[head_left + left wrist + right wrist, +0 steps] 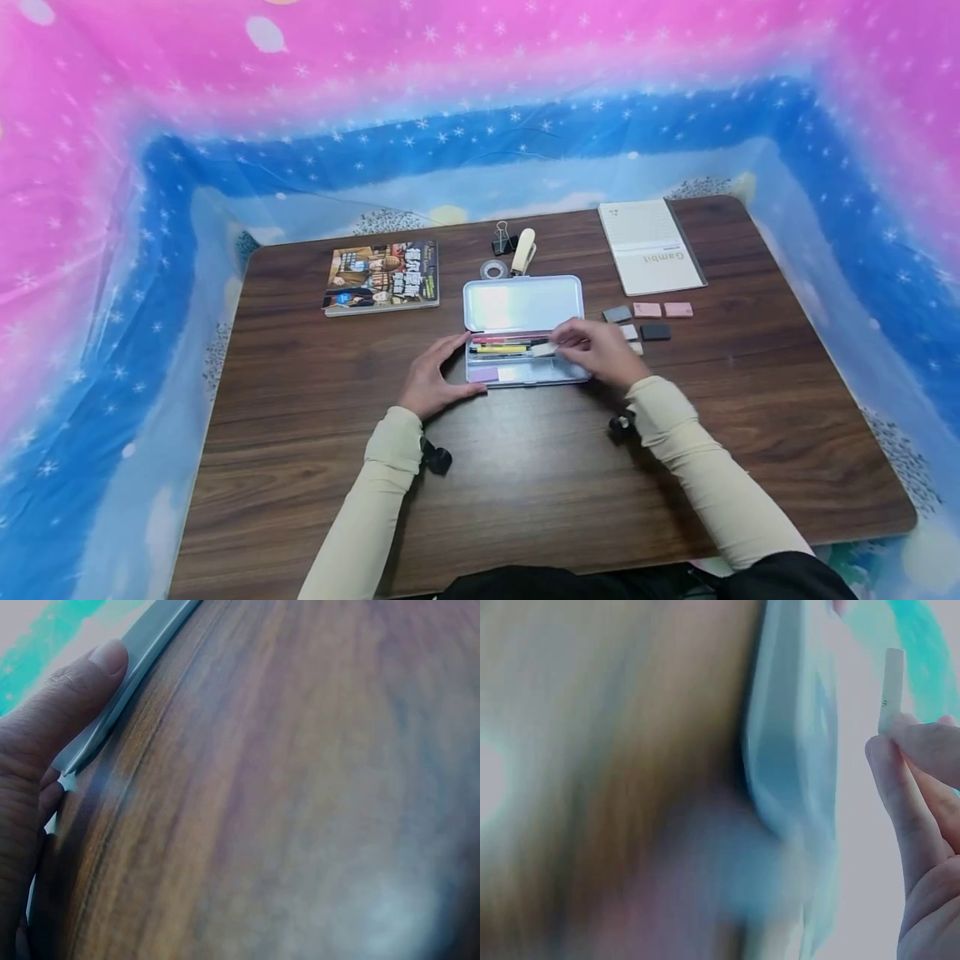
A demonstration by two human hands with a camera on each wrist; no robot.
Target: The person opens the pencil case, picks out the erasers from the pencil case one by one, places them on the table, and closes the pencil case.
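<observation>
An open metal pencil case (522,304) lies on the table with its lid tipped back. Pencils (501,348), one of them yellow, lie in its rear part. A pinkish-purple eraser (483,375) sits at the front left inside. My left hand (433,379) spans the case's left end and grips it, thumb at the front edge and fingers towards the back corner. Over the right half of the case, my right hand (600,350) pinches a white eraser (892,690) between thumb and fingertips, held above the case floor.
Several erasers, including a grey one (617,314) and a black one (656,332), lie right of the case. Behind it are a tape roll (493,269), a cream stapler (523,250) and a binder clip (503,242). A comic book (382,275) lies left, a notebook (648,250) right.
</observation>
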